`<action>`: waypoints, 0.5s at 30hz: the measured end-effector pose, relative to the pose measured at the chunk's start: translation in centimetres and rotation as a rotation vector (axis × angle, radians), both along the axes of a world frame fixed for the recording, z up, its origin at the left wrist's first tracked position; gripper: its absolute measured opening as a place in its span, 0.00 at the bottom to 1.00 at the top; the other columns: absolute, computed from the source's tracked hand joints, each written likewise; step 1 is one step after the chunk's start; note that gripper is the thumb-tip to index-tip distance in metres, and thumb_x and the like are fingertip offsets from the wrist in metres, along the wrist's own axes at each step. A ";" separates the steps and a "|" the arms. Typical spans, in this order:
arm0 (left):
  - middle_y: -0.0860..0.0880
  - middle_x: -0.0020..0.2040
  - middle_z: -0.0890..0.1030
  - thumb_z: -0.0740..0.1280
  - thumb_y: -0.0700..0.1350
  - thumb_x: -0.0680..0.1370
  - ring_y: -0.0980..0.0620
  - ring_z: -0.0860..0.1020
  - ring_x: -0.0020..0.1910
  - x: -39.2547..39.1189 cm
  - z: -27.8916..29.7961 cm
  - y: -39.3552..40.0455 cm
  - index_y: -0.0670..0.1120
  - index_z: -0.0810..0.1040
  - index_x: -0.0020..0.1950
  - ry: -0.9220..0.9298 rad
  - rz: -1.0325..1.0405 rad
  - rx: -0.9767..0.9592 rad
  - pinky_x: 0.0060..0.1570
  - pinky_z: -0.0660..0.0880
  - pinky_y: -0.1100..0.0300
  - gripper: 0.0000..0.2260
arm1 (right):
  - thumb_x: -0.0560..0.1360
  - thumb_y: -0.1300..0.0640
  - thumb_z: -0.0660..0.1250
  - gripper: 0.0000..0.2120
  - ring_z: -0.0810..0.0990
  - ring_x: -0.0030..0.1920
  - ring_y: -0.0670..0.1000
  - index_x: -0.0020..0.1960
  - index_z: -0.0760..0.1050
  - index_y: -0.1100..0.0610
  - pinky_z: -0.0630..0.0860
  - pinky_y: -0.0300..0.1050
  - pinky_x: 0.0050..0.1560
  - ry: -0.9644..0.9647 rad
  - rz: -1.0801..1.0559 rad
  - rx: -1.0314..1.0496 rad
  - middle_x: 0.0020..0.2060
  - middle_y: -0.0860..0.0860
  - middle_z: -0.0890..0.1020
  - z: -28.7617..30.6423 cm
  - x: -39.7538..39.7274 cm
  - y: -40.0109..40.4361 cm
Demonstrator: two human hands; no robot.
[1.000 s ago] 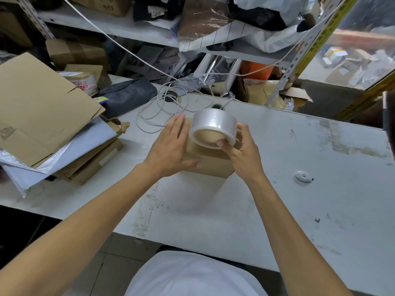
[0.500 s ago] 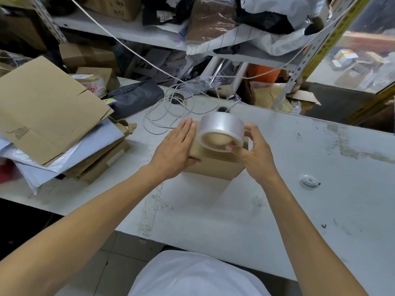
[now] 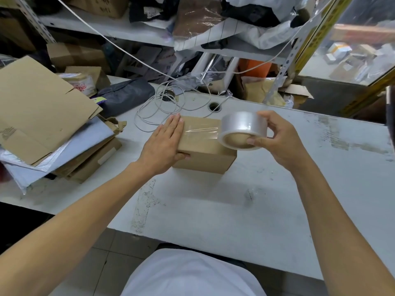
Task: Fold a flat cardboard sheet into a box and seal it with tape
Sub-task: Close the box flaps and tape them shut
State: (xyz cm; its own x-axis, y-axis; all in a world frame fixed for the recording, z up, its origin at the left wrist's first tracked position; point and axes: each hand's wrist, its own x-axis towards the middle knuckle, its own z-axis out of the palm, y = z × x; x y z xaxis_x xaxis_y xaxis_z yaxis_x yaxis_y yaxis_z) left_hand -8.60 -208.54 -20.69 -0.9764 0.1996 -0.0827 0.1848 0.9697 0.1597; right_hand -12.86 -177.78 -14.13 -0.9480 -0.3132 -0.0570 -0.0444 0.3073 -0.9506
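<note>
1. A closed cardboard box [image 3: 205, 150] stands on the white surface [image 3: 213, 210], in the middle of the view and near its far edge.
2. The left hand [image 3: 163, 146] lies flat on the left end of the box top, fingers straight and together, pointing away from the person; the thumb reaches down the near side of the box.
3. The right hand [image 3: 275, 137] grips a roll of clear tape [image 3: 242, 130], thumb in the core at the near side and fingers curled over the outer rim.
4. The roll is held at the right end of the box top, tilted so its open core faces the person; whether it touches the cardboard cannot be told.
5. A strip of clear tape [image 3: 201, 131] runs across the box top from just beside the left fingers to the roll, shining along its length.
6. A stack of flat cardboard sheets [image 3: 40, 112] lies at the left of the surface, well apart from the box.
7. A loose coil of white cable [image 3: 162, 105] lies behind the box, near the far edge.
</note>
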 end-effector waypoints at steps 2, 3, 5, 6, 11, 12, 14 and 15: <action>0.44 0.82 0.44 0.66 0.64 0.75 0.47 0.43 0.81 -0.1 0.0 -0.1 0.42 0.44 0.81 0.000 0.008 -0.004 0.79 0.49 0.48 0.48 | 0.68 0.63 0.77 0.25 0.75 0.56 0.44 0.61 0.74 0.49 0.78 0.36 0.47 0.018 -0.016 0.051 0.58 0.52 0.76 0.9 -0.2 0.5; 0.44 0.82 0.44 0.66 0.64 0.75 0.47 0.43 0.81 -0.1 0.1 -0.1 0.42 0.44 0.81 -0.001 0.008 -0.001 0.79 0.49 0.48 0.48 | 0.68 0.63 0.77 0.25 0.75 0.55 0.42 0.62 0.74 0.50 0.76 0.32 0.44 0.025 -0.024 0.075 0.58 0.51 0.75 1.2 -0.3 0.8; 0.43 0.82 0.45 0.68 0.63 0.75 0.45 0.44 0.81 -0.2 0.3 0.1 0.44 0.44 0.82 -0.010 -0.004 -0.002 0.79 0.51 0.45 0.47 | 0.68 0.65 0.77 0.26 0.75 0.51 0.36 0.63 0.74 0.54 0.75 0.29 0.41 0.012 -0.030 0.064 0.58 0.53 0.75 1.4 -0.1 1.4; 0.42 0.82 0.45 0.68 0.62 0.75 0.44 0.45 0.81 -0.2 0.5 0.3 0.45 0.44 0.82 -0.018 -0.012 -0.012 0.78 0.52 0.44 0.47 | 0.68 0.66 0.76 0.25 0.76 0.50 0.35 0.63 0.75 0.56 0.75 0.29 0.41 0.005 -0.030 0.037 0.58 0.54 0.75 1.2 0.1 1.6; 0.34 0.80 0.49 0.65 0.72 0.69 0.37 0.47 0.80 -1.2 2.0 3.4 0.40 0.54 0.79 -0.001 0.001 -0.096 0.79 0.46 0.45 0.51 | 0.68 0.65 0.76 0.26 0.75 0.54 0.44 0.64 0.75 0.55 0.76 0.32 0.41 0.001 -0.043 -0.005 0.60 0.55 0.75 0.3 0.4 1.7; 0.34 0.80 0.48 0.65 0.72 0.70 0.37 0.46 0.80 -1.4 1.9 4.0 0.37 0.55 0.78 0.025 -0.026 -0.101 0.78 0.44 0.46 0.52 | 0.68 0.65 0.76 0.26 0.75 0.54 0.44 0.64 0.75 0.55 0.76 0.32 0.41 -0.002 -0.045 -0.008 0.60 0.54 0.75 0.3 0.3 1.9; 0.37 0.81 0.42 0.63 0.72 0.71 0.41 0.42 0.81 -1.5 1.2 4.7 0.35 0.48 0.79 0.024 -0.066 -0.124 0.76 0.39 0.49 0.54 | 0.68 0.65 0.77 0.26 0.75 0.54 0.41 0.64 0.75 0.53 0.76 0.31 0.42 -0.006 -0.043 -0.006 0.60 0.53 0.75 0.3 0.0 2.2; 0.38 0.81 0.41 0.60 0.73 0.71 0.43 0.41 0.81 -1.5 0.9 4.6 0.36 0.44 0.80 0.009 -0.069 -0.142 0.76 0.37 0.50 0.54 | 0.68 0.64 0.77 0.26 0.75 0.54 0.40 0.64 0.75 0.52 0.75 0.31 0.42 -0.001 -0.033 0.005 0.60 0.52 0.75 0.4 -0.2 2.3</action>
State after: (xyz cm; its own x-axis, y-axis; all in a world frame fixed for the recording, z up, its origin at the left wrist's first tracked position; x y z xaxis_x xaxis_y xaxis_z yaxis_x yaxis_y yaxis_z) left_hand -10.10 -203.90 -19.82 -0.9615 0.2534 -0.1067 0.2528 0.9673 0.0195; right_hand -13.04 -175.51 -13.76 -0.9576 -0.2819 -0.0597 -0.0330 0.3131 -0.9491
